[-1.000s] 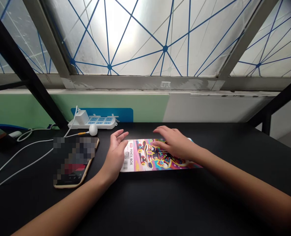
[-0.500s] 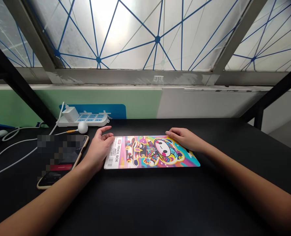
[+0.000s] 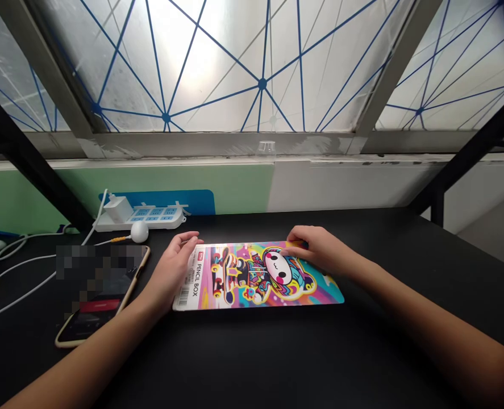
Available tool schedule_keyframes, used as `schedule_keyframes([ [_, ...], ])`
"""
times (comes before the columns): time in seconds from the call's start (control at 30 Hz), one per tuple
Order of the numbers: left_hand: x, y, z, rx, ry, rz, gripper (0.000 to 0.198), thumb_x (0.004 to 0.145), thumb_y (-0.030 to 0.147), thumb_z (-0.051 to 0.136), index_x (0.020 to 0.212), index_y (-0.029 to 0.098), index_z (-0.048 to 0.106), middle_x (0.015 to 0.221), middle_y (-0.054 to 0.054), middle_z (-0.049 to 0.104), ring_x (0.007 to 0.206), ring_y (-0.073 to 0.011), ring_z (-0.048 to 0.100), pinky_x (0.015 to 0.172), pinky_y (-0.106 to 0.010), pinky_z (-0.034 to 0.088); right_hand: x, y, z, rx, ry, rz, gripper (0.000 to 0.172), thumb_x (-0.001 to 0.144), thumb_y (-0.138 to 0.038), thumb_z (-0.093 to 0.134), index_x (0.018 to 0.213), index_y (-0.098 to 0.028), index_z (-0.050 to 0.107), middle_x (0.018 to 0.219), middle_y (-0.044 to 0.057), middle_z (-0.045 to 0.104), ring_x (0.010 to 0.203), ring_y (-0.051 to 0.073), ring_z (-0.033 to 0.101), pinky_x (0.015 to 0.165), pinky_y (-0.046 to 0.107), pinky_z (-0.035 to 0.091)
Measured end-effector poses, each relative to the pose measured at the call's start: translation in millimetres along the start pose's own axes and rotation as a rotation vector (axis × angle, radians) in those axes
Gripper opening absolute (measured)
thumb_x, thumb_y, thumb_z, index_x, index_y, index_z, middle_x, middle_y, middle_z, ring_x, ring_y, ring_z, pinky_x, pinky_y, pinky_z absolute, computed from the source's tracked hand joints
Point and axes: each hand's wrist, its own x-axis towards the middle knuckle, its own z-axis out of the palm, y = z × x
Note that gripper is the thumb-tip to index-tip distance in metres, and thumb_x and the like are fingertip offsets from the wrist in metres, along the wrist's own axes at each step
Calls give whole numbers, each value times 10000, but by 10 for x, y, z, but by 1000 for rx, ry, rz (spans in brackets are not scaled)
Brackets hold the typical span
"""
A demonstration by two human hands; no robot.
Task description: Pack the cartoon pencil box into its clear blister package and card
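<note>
A flat, brightly printed pencil box (image 3: 238, 284) lies lengthwise across the black desk. Its printed face shows a cartoon figure on a skateboard, and "PENCIL BOX" is lettered on a white band at the left end. My left hand (image 3: 171, 270) wraps the left end, with its thumb near the far corner and its fingers bent along the back. Over the far edge, right of the middle, my right hand (image 3: 322, 250) pinches the box, thumb on the printed face and fingers behind. The underside of the box is hidden.
Left of the box lies a phone (image 3: 100, 309) in a pale case, its screen partly blurred. Behind it sit a white power strip (image 3: 158, 218) with a charger (image 3: 118, 209), a round white device (image 3: 139, 232) and cables. Black metal posts (image 3: 437, 196) flank the desk, below a window.
My right hand's thumb has come further onto the printed face. My left fingers have drawn closer to the box. The whole view has shifted slightly, and the box sits lower in it.
</note>
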Motion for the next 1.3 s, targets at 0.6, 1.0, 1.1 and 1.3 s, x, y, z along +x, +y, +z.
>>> schedule_keyframes([
  [0.6, -121, 30, -164, -141, -151, 490, 621, 999, 681, 343, 892, 207, 729, 915, -75, 731, 864, -227, 663, 767, -303, 534, -283, -517, 25, -456, 384, -496, 112, 985, -290, 566, 892, -230, 577, 1142, 143, 684, 1049, 314, 662, 894, 468, 521],
  [1.0, -160, 61, -120, 462, -218, 640, 377, 1018, 516, 468, 931, 229, 696, 881, -50, 686, 837, -217, 646, 786, -310, 507, -267, -557, 273, -524, 195, -455, 363, 783, -247, 686, 1118, -136, 603, 1038, 155, 707, 852, 303, 633, 696, 410, 482],
  [1.1, -121, 21, -140, 661, -236, 689, 285, 991, 425, 547, 1197, 250, 637, 1185, -83, 664, 1111, -255, 626, 966, -359, 487, -261, -568, 313, -530, 144, -468, 490, 769, -273, 717, 1215, -115, 591, 1068, 158, 690, 889, 313, 615, 703, 413, 474],
  [1.3, -13, -17, -189, 917, -293, 617, 731, 912, 525, 646, 1541, 270, 376, 1555, -156, 439, 1422, -363, 424, 1131, -515, 396, -258, -577, 355, -486, 99, -469, 497, 788, -308, 711, 1240, -135, 595, 1050, 137, 665, 899, 302, 586, 739, 420, 465],
])
